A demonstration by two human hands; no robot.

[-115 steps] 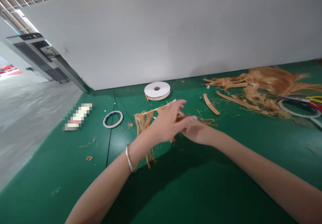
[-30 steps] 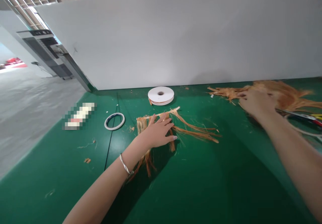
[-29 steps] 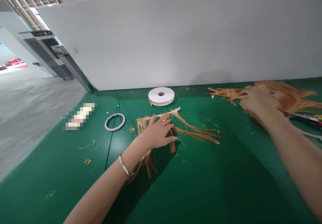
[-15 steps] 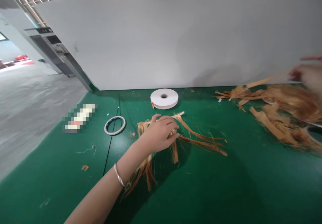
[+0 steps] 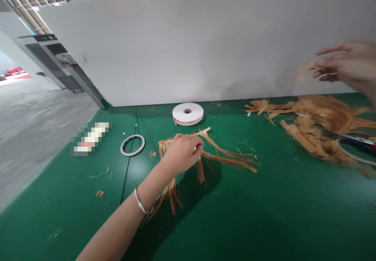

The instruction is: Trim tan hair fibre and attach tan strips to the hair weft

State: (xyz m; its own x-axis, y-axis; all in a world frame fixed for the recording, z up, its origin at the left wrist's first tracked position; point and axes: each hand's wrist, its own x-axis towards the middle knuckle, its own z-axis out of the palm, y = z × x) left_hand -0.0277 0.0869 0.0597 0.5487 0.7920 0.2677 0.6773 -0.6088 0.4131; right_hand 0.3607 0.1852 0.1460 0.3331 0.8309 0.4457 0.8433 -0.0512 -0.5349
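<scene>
Curling over the strands on the table, left hand fingers pinch them; right hand blurred, grip unclear

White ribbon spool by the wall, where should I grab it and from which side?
The white ribbon spool lies flat on the green table, close to the white panel, so its far side looks cramped. Probably pinch across its outer rim from above, coming in from the near side.

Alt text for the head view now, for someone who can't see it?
The left hand, fingers curled, rests on a fan of orange fibre strips on the green table. The blurred right hand is raised above a loose fibre pile.
</scene>
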